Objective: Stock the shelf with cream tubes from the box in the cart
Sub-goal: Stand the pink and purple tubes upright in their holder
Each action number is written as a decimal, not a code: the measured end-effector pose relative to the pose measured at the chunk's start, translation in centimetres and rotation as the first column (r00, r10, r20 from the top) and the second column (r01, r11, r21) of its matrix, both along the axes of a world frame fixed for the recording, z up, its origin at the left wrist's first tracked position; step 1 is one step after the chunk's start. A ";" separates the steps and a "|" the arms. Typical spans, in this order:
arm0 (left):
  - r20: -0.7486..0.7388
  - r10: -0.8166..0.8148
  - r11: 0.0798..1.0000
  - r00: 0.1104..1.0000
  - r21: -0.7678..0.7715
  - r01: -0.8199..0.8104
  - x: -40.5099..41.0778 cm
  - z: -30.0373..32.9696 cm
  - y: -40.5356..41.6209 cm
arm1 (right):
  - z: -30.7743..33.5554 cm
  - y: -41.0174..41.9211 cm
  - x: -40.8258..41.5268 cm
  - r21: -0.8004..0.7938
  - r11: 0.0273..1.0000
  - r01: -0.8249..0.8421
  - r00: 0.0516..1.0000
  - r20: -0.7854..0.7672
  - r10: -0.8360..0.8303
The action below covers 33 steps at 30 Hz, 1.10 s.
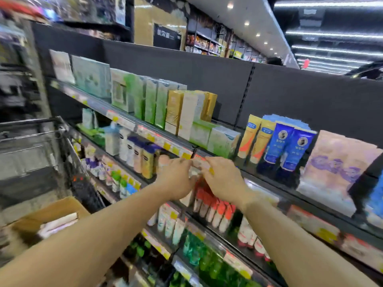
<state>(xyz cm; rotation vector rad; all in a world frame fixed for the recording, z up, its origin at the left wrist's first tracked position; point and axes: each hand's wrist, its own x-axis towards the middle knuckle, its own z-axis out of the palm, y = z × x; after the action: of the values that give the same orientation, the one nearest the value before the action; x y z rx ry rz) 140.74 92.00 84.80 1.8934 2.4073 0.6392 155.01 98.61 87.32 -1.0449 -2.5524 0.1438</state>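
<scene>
Left hand (176,179) and right hand (222,179) raised together at the front edge of the second shelf (290,195), fingers curled toward each other around something pale and small between them; blur hides what it is, so I cannot tell whether either hand truly grips it. Both forearms bare, reaching in from the near edge.

Just below the hands: a row of white cream tubes with red-orange caps (215,210) standing on the shelf beneath, more of the same to the right. Price-label strip (165,141) runs along the upper shelf edge just behind the fingers.

Upper shelf, right of the hands: yellow tubes (256,139), blue tubes (288,146). Left: green and gold cartons (176,108).

Near left: open cardboard box (51,214) with pale tubes inside, sitting in the wire cart (31,137).
</scene>
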 end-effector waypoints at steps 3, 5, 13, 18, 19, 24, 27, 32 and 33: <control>-0.082 0.095 0.990 0.992 -0.094 -0.103 -8.3 -2.1 -4.8 | -3.0 -3.3 -8.7 -0.131 0.991 -0.032 0.991 0.126 0.049; -0.081 0.134 0.980 0.988 -0.139 -0.144 -14.4 -3.4 -8.7 | -4.7 -6.3 -15.0 -0.195 0.979 -0.055 0.983 0.162 0.087; -0.077 0.386 0.888 0.919 -0.241 -0.393 -31.9 -6.7 -22.9 | -9.8 -17.2 -34.3 -0.338 0.935 -0.111 0.950 0.242 0.200; -0.052 0.450 0.850 0.891 -0.282 -0.445 -38.4 -9.8 -26.1 | -12.7 -19.6 -40.5 -0.383 0.915 -0.124 0.933 0.270 0.239; -0.041 0.449 0.846 0.893 -0.303 -0.439 -39.2 -10.7 -26.2 | -13.4 -19.7 -41.4 -0.389 0.913 -0.124 0.923 0.291 0.250; -0.007 0.412 0.846 0.911 -0.369 -0.385 -42.4 -14.1 -24.7 | -16.6 -18.3 -44.9 -0.438 0.891 -0.120 0.904 0.322 0.280; 0.019 0.398 0.848 0.917 -0.390 -0.360 -44.7 -14.9 -22.9 | -18.2 -16.4 -47.1 -0.469 0.877 -0.108 0.902 0.324 0.285; 0.045 0.387 0.848 0.921 -0.409 -0.336 -49.1 -16.1 -19.5 | -20.0 -13.3 -50.9 -0.491 0.870 -0.037 0.893 0.374 0.249; 0.060 0.387 0.850 0.920 -0.412 -0.330 -49.8 -16.5 -18.8 | -20.4 -12.6 -51.5 -0.498 0.867 -0.028 0.895 0.373 0.243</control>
<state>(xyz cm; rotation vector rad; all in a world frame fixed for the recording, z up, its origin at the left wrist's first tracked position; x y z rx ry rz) 90.96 73.17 68.26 1.2135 2.5701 0.2458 103.51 86.03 66.88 -1.1624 -3.0875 0.7000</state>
